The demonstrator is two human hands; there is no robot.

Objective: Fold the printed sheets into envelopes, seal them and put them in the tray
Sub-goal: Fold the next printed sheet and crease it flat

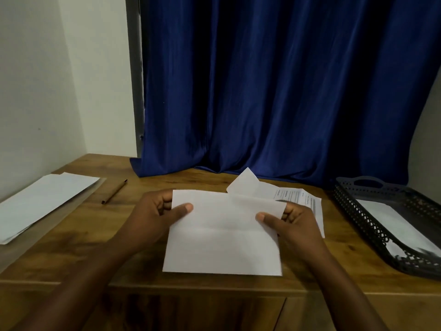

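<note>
Left hand (155,216) and right hand (290,223) each pinch a side edge of the folded sheet (224,235), thumbs on top; that grip holds it just above the worktop (71,247). Printed sheets (307,201) lie just behind the right hand; tray (358,211) farther right holds a white envelope (393,225).

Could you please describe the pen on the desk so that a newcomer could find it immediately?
Start at the blue curtain and drop to its left bottom corner on the desk. Just left of there lies the pen, right of the paper stack. It is the only thin, dark stick among flat white sheets.
</note>
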